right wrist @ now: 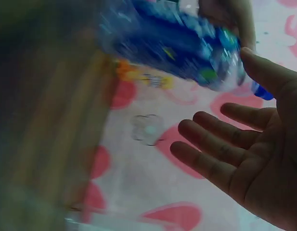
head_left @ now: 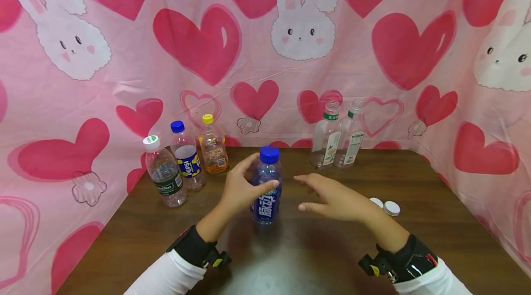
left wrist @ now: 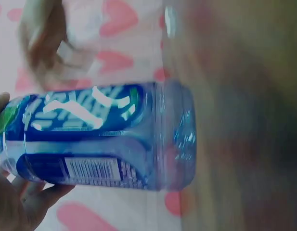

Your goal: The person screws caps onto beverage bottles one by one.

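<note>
A plastic drink bottle [head_left: 266,189] with a blue cap [head_left: 269,154] and a dark blue label stands upright at mid-table. Around its upper part my left hand [head_left: 242,184] holds it, thumb across the near side and fingers behind. Its label and barcode show clearly in the left wrist view, the bottle [left wrist: 90,139] lying sideways in that picture. To the right of the bottle, my right hand [head_left: 332,196] hovers apart from it, holding nothing. Those fingers [right wrist: 211,161] are spread and nearly straight in the right wrist view.
At left stand three capped bottles: one white-capped [head_left: 166,179], one Pepsi bottle [head_left: 187,161] and one yellow-capped [head_left: 215,150]. Two uncapped clear bottles [head_left: 327,143] are at the back right. White caps [head_left: 392,208] lie beyond my right forearm. A pink heart-print cloth [head_left: 257,69] hangs behind the table [head_left: 282,258].
</note>
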Demonstrator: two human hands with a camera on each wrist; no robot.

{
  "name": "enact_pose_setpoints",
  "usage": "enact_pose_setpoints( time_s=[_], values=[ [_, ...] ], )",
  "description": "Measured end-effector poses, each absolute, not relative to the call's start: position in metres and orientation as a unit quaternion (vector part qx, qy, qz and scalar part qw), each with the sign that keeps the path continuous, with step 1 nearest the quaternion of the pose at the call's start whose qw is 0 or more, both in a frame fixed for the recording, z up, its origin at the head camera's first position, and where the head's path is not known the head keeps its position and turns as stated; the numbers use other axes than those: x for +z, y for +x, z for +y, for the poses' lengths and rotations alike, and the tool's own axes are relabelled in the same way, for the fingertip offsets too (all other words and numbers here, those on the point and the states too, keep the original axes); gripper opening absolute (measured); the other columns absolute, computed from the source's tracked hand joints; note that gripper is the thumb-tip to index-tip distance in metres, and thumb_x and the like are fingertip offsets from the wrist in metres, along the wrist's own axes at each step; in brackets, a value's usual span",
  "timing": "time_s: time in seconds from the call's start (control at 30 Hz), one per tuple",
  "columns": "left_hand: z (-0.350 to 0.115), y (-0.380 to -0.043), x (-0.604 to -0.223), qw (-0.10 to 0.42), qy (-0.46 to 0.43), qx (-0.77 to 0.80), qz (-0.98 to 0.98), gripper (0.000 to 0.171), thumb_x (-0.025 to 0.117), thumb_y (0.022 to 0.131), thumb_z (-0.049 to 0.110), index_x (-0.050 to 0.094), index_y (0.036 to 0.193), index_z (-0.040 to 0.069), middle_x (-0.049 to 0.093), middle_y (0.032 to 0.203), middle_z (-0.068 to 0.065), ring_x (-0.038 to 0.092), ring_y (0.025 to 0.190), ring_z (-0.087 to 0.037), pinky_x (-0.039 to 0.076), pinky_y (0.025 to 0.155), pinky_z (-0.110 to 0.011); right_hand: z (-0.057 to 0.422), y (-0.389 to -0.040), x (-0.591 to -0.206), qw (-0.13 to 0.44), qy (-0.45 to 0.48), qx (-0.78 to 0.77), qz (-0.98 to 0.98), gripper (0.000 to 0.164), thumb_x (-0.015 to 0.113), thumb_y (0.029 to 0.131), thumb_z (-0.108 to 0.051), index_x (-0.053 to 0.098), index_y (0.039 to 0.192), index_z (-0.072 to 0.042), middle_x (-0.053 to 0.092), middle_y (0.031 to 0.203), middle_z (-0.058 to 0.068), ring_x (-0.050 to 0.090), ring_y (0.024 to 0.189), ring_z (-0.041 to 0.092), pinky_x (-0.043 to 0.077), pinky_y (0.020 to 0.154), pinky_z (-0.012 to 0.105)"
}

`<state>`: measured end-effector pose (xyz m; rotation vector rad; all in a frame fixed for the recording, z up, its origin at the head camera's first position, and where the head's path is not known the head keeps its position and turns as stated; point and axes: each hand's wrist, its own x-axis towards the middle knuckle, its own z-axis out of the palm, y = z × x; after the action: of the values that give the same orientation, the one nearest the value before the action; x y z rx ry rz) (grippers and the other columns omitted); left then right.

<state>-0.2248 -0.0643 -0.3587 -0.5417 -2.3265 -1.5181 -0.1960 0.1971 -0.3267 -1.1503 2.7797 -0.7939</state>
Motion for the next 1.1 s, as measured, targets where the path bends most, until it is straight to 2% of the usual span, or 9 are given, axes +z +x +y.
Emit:
enact_pose_setpoints(
  time_s=[0.1, 0.23, 0.5, 0.7, 0.87, 1.1],
  values=[
    [-0.075, -0.253, -0.357, 0.197, -0.136, -0.512, -0.825, 0.077, 0.083, 0.074, 0.047, 0.055, 0.137, 0.013, 0.064, 0.125, -0.009, 0.064, 0.108, -0.026, 0.052, 0.09, -0.046, 0.199, -0.195, -0.346, 0.029, -0.37, -0.251, 0.894, 0.065, 0.064, 0.092, -0.045, 0.047, 0.14, -0.005, 0.055, 0.13, 0.013, 0.059, 0.11, 0.026, 0.052, 0.09, 0.045],
    [-0.08, -0.292, -0.354, 0.239, -0.074, -0.484, -0.839, 0.079, 0.082, 0.075, 0.048, 0.053, 0.138, 0.01, 0.061, 0.129, -0.014, 0.06, 0.115, -0.032, 0.05, 0.093, -0.049, 0.199, -0.192, -0.359, 0.032, -0.367, -0.258, 0.893, 0.061, 0.062, 0.093, -0.046, 0.051, 0.136, -0.003, 0.057, 0.128, 0.011, 0.059, 0.108, 0.024, 0.052, 0.089, 0.043],
    [-0.075, -0.344, -0.358, 0.264, -0.007, -0.412, -0.872, 0.077, 0.082, 0.076, 0.042, 0.053, 0.136, 0.004, 0.059, 0.124, -0.02, 0.055, 0.113, -0.036, 0.045, 0.096, -0.053, 0.196, -0.188, -0.369, 0.029, -0.36, -0.261, 0.895, 0.059, 0.06, 0.094, -0.047, 0.053, 0.134, -0.003, 0.058, 0.124, 0.007, 0.059, 0.103, 0.021, 0.053, 0.082, 0.035],
    [-0.074, -0.363, -0.364, 0.274, 0.006, -0.405, -0.872, 0.077, 0.081, 0.079, 0.037, 0.049, 0.141, 0.005, 0.057, 0.127, -0.02, 0.052, 0.117, -0.036, 0.041, 0.1, -0.053, 0.193, -0.186, -0.373, 0.029, -0.358, -0.267, 0.894, 0.058, 0.06, 0.095, -0.046, 0.054, 0.132, -0.003, 0.059, 0.123, 0.006, 0.061, 0.103, 0.022, 0.052, 0.08, 0.034],
    [-0.073, -0.375, -0.366, 0.271, 0.009, -0.368, -0.89, 0.085, 0.078, 0.082, 0.038, 0.038, 0.147, 0.001, 0.055, 0.132, -0.024, 0.052, 0.121, -0.04, 0.039, 0.103, -0.054, 0.189, -0.185, -0.381, 0.037, -0.363, -0.261, 0.894, 0.054, 0.06, 0.095, -0.044, 0.056, 0.13, -0.003, 0.06, 0.12, 0.008, 0.061, 0.101, 0.021, 0.053, 0.081, 0.033],
    [-0.067, -0.386, -0.366, 0.272, 0.014, -0.364, -0.891, 0.09, 0.077, 0.083, 0.036, 0.03, 0.148, -0.005, 0.052, 0.135, -0.027, 0.052, 0.121, -0.042, 0.039, 0.104, -0.053, 0.186, -0.182, -0.395, 0.062, -0.373, -0.199, 0.904, 0.052, 0.065, 0.092, -0.043, 0.06, 0.128, -0.006, 0.058, 0.12, 0.003, 0.059, 0.107, 0.019, 0.051, 0.088, 0.039]
  ],
)
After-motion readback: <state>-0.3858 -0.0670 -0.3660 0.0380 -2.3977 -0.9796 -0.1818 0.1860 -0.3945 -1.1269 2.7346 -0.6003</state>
